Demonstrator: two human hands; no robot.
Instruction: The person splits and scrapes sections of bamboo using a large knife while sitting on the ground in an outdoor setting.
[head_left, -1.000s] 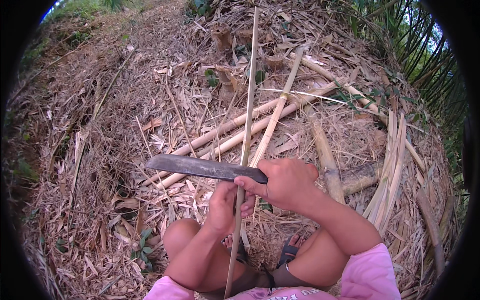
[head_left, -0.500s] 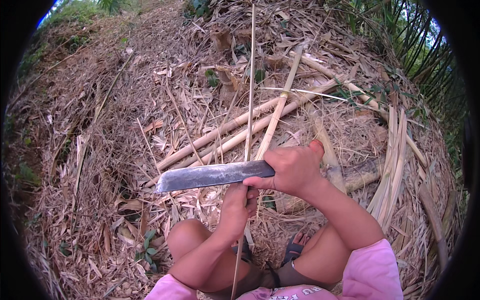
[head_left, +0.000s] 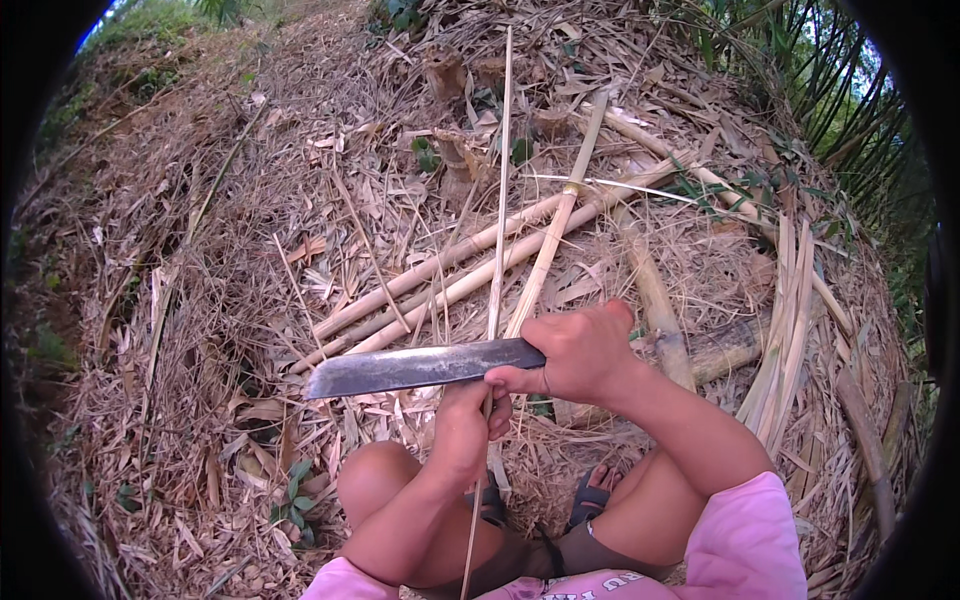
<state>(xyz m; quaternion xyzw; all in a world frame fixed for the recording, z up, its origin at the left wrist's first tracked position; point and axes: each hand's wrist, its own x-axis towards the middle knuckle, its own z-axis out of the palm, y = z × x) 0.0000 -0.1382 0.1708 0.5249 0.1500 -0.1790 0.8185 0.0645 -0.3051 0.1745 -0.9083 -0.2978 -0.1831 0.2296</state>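
My right hand (head_left: 583, 352) is closed round the handle of a machete (head_left: 420, 368). Its wide dark blade points left and lies across a thin bamboo strip (head_left: 503, 180). Just below the blade, my left hand (head_left: 468, 425) grips that strip, its fingers wrapped round it. The strip runs from near my lap up past the blade, its far end standing well out ahead of me. The machete's handle is hidden inside my right fist, and the blade covers part of the strip.
Several bamboo poles (head_left: 440, 270) lie crossed on the leaf-strewn ground ahead. A bundle of split strips (head_left: 790, 330) rests at the right, by a thick log (head_left: 725, 348). Cut stumps (head_left: 455, 155) stand farther off. My bent knees (head_left: 378, 480) are close below my hands.
Both hands have moved slightly toward me, the machete with them. The strip has slid the same way, its far end now lower in view.
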